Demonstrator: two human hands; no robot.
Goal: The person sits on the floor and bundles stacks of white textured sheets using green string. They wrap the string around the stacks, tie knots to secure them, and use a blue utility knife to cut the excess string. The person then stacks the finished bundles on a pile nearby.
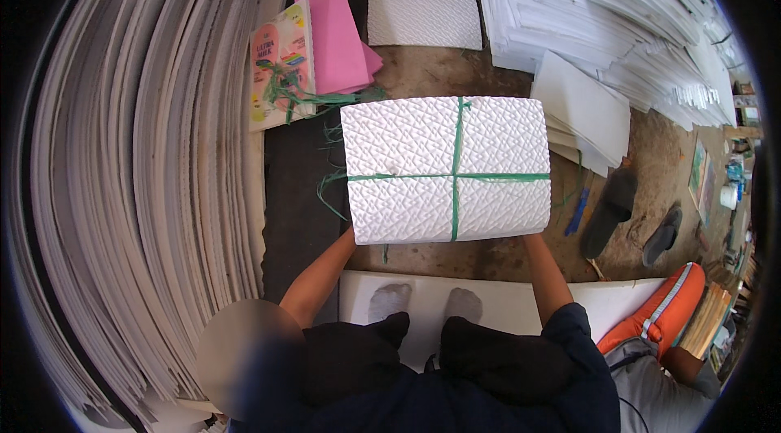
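In front of me is a tied bundle of white embossed sheets, its basket-weave surface facing me. Green plastic twine crosses it lengthwise and crosswise, with loose strands at its left. My left hand supports the near left corner, and my right hand is at the near right edge. Both hands grip the bundle from below, with most of their fingers hidden under it.
Tall stacks of sheets line the left; white stacks stand at the back right. Pink sheets and green twine lie at the far left. Dark slippers lie right of me. A person's grey clothing shows lower right.
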